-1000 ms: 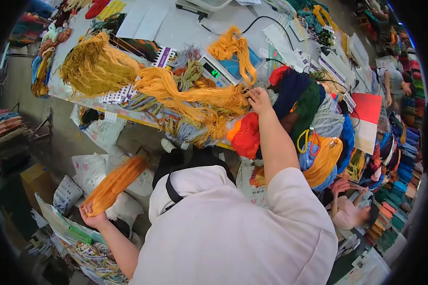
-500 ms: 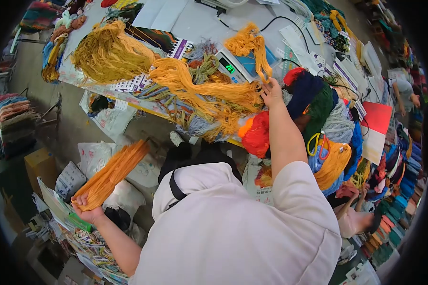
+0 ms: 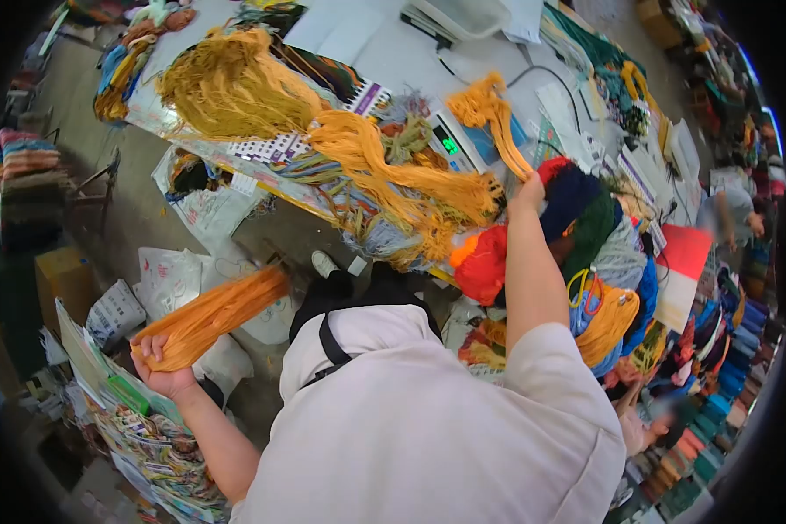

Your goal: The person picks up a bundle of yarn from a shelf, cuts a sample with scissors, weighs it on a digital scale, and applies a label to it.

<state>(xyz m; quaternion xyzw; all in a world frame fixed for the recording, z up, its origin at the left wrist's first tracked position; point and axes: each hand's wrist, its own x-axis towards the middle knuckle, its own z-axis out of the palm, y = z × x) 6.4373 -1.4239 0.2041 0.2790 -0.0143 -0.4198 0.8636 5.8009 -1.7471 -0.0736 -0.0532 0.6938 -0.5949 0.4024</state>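
Observation:
My left hand (image 3: 162, 375) is closed around one end of an orange skein of yarn (image 3: 223, 319), which stretches out to the right over the floor. At the table, my right hand (image 3: 527, 192) grips the lower end of a yellow-orange yarn bundle (image 3: 485, 109). The bundle's upper part rests on a digital scale (image 3: 459, 150) with a green lit display; its digits are blurred. Just left of my right hand, a long golden skein (image 3: 393, 170) lies across mixed yarns. A larger yellow-olive skein (image 3: 236, 87) is farther left on the table.
Red yarn (image 3: 482, 266), dark blue yarn (image 3: 572, 205) and scissors (image 3: 583, 293) lie to the right along the table edge. White bags (image 3: 170, 284) and a cardboard box (image 3: 65, 284) stand on the floor at left. Another person (image 3: 646, 428) is at the lower right.
My right hand has closed on the yarn bundle's end and drawn it straighter, down and to the right. The skein in my left hand has swung flatter. The whole view has shifted slightly.

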